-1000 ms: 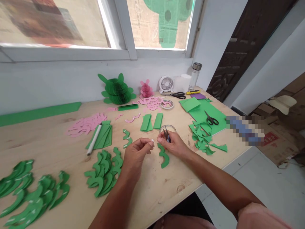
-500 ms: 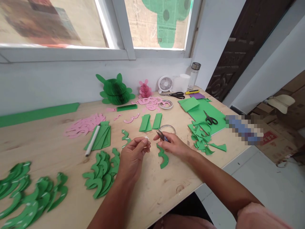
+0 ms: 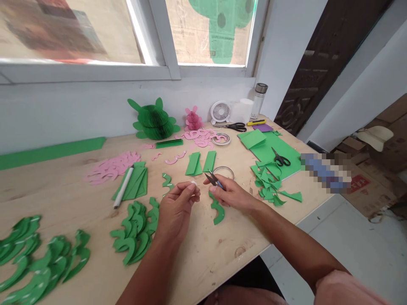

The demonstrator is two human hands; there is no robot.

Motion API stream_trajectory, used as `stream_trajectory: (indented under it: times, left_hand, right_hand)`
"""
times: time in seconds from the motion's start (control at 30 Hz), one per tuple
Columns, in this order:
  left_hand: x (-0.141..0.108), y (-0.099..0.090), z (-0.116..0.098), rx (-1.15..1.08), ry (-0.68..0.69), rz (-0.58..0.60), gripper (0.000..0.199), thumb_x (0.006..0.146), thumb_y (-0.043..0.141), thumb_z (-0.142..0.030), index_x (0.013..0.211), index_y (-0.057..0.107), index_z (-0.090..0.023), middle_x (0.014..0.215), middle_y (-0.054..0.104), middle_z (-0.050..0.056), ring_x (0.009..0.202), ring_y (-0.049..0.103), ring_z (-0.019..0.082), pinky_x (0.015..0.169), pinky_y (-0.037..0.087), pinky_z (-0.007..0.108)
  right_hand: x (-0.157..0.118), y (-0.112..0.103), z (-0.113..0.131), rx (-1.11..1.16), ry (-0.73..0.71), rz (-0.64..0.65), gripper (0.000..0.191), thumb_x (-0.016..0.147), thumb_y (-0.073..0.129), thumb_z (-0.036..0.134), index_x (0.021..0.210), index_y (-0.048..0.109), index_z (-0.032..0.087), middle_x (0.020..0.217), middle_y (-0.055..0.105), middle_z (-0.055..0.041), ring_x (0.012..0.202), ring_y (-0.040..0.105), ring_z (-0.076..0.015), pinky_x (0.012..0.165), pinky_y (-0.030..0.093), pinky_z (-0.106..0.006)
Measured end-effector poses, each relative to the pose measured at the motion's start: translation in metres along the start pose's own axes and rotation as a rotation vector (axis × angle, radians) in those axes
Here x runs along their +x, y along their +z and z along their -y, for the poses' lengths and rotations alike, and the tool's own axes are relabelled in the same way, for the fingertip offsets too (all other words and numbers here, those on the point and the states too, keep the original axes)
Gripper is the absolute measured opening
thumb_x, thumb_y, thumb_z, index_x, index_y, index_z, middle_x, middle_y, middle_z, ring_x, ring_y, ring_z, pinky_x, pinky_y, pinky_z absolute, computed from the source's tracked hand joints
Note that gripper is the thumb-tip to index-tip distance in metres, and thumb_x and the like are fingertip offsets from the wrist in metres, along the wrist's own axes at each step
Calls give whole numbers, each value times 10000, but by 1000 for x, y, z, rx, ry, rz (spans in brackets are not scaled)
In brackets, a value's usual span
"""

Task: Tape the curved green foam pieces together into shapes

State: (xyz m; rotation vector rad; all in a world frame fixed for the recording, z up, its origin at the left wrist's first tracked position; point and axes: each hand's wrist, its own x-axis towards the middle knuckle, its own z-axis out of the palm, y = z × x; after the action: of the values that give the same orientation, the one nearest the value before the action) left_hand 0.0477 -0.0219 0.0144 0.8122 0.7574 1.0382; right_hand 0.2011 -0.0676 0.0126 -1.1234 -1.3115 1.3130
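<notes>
My left hand (image 3: 178,205) is closed in a pinch on a small white strip (image 3: 193,182) that looks like tape. In my right hand (image 3: 233,195) is a pair of small snips (image 3: 211,179) with dark blades and a bluish handle. Their tips point toward the left hand, slightly parted, and do not touch the strip. Below the right hand lies a wavy green paper cutout (image 3: 218,214), partly hidden by the fingers. Behind that hand rests a tape roll (image 3: 233,171). Another wavy green cutout (image 3: 165,180) with white dashes lies just behind the left hand.
Stacks of green cutouts (image 3: 132,233) and dashed ones (image 3: 54,258) lie to the left. A white marker (image 3: 124,188) rests on green paper strips. Black scissors (image 3: 281,159) and green scraps (image 3: 269,182) are at right. Paper ornaments (image 3: 155,120) and a fan (image 3: 220,112) stand behind.
The snips' blades have parted a little in my right hand. My left hand has shifted slightly left with the white strip.
</notes>
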Motion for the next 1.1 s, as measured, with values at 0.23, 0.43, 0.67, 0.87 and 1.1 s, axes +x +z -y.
stream_trajectory:
  times: [0.23,0.43,0.67,0.87,1.1]
  left_hand:
    - [-2,3,-1,-35,20,-2,136,628,717,-221,707,632,-151,642,602,2,612,525,108,572,404,241]
    - [-2,2,-1,-27,44,36,118,657,699,-227,708,628,-148,643,602,1,579,507,95,572,395,242]
    - [-3,3,0,-20,54,73,116,654,702,-231,698,633,-149,614,597,-3,573,506,98,589,403,246]
    - [-3,2,3,0,59,120,97,666,699,-227,713,648,-158,647,631,8,623,546,122,662,429,278]
    - [-4,3,5,4,82,124,80,652,708,-211,700,666,-163,643,633,1,631,549,116,673,422,260]
  right_hand:
    - [-2,3,3,21,-13,8,314,860,490,446,986,497,159,522,352,96,416,295,-30,383,238,-163]
    - [-3,4,-1,-2,10,77,313,859,492,453,929,497,148,525,350,92,428,294,-34,387,231,-174]
    - [-2,5,-4,-50,8,94,322,864,471,462,891,500,143,537,360,81,446,317,-40,394,236,-176]
    - [-3,7,-4,-27,-5,114,333,865,470,462,921,503,136,539,344,83,451,300,-42,399,227,-182]
    - [-3,6,-7,-104,-14,69,323,862,473,465,867,509,145,568,346,70,468,306,-45,410,247,-186]
